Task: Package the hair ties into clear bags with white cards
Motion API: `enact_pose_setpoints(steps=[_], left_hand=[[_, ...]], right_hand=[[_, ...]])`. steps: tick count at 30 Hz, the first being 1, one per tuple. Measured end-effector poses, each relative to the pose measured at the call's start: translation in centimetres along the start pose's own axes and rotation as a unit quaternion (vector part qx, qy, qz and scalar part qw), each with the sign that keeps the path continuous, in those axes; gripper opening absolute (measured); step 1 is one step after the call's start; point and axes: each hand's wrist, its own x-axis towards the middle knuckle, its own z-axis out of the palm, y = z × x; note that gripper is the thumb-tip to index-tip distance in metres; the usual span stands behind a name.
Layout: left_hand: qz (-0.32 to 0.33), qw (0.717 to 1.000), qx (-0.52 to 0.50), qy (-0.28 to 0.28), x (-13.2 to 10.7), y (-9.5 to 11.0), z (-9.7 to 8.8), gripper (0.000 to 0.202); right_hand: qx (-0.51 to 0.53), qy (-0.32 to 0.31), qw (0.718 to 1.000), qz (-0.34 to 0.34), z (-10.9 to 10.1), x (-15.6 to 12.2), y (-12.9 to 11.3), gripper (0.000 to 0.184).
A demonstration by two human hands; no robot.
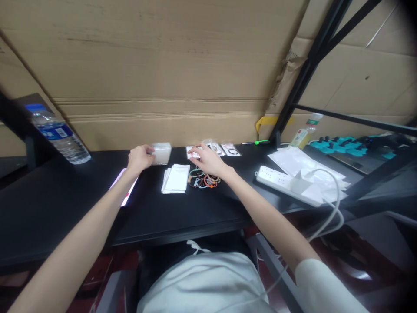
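My left hand (139, 157) is closed in a loose fist at the left side of a small clear plastic box (162, 153) near the back of the black table (65, 204), touching it. My right hand (208, 160) reaches over a small white card (192, 152), fingers curled down on it. Just below that hand lies a heap of coloured hair ties (204, 179). A stack of white cards (176, 178) sits between my two hands. Further packaged cards (224, 149) lie in a row to the right.
A water bottle (60, 134) lies tilted at the far left. A lit phone (125, 188) lies under my left forearm. A white power strip (286, 184) with its cable, plastic bags (299, 163), a small bottle (304, 132) and blue objects (342, 145) are at the right. Cardboard walls the back.
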Motion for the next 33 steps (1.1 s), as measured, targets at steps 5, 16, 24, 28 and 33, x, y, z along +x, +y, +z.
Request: enact_pose_setpoints(steps=[5,16,24,28,33], left_hand=[[0.040,0.999,-0.003,-0.022,0.4,-0.7,0.4,0.041],[0.059,0.997,0.045,-0.034,0.8,-0.9,-0.3,0.045],[0.065,0.997,0.042,0.009,0.5,-0.3,-1.5,0.043],[0.059,0.997,0.046,0.010,0.2,-0.2,-1.9,0.046],[0.058,0.997,0.048,0.023,0.2,-0.5,-1.9,0.048]], right_hand=[[-0.023,-0.006,1.000,0.003,-0.7,-0.2,0.3,0.032],[0.014,-0.161,0.987,-0.018,2.3,-0.3,-1.4,0.111],[0.043,-0.193,0.980,-0.027,2.5,-0.3,-2.7,0.116],[0.039,-0.225,0.973,-0.029,2.3,-0.3,-3.6,0.129],[0.049,-0.229,0.971,-0.054,2.5,-0.1,-4.4,0.126]])
